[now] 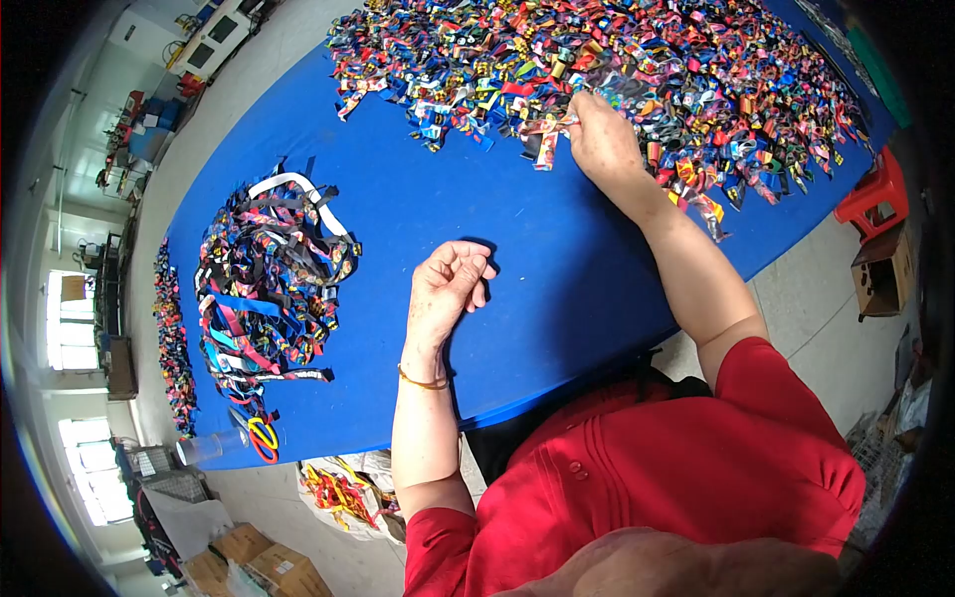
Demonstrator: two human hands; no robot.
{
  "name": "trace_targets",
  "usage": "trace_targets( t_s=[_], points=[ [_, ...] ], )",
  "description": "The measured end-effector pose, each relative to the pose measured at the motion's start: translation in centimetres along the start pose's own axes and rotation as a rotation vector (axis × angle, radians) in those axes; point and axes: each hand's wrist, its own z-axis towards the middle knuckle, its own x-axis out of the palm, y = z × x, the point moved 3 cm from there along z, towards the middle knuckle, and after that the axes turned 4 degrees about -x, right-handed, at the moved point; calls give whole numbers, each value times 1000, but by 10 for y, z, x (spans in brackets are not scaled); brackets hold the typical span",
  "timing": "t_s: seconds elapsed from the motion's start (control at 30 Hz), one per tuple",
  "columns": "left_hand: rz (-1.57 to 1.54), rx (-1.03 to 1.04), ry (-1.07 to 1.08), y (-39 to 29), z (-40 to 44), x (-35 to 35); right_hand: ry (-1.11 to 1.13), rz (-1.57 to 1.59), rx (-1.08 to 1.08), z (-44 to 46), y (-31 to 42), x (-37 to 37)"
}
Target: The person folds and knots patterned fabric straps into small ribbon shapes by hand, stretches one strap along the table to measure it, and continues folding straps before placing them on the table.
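My right hand is at the near edge of a wide heap of short, colourful printed ribbon pieces. Its thumb and fingers are closed on a ribbon piece; part of the grip is hidden by the hand. Below those fingers a pale printed piece lies at the heap's edge; I cannot tell whether it is the same one. My left hand rests over the blue cloth, fingers loosely curled and a little apart, with nothing visible in them. A yellowish band circles the left wrist.
A pile of long straps lies on the left of the table, with a narrow row of small pieces beyond it. Scissors with yellow and red handles lie beside a clear cup. A red stool and cardboard box stand right.
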Motion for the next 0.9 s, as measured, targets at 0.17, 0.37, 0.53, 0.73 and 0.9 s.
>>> trace_targets(
  t_s=[0.17, 0.37, 0.53, 0.73, 0.9],
  points=[
    [8, -8, -2, 1, 1, 0, -55, 3, 46, 0, 0, 3],
    [15, -5, -5, 1, 0, 0, -114, 3, -21, -2, 4, 4],
    [11, -6, -2, 1, 0, -1, -297, -69, -206, -1, 12, -5],
    [15, -11, 2, 1, 1, 0, -334, -21, -306, -8, 30, -22],
    [-1, -12, 5, 3, 1, -1, -229, -54, -339, -19, 30, 1]
  ],
)
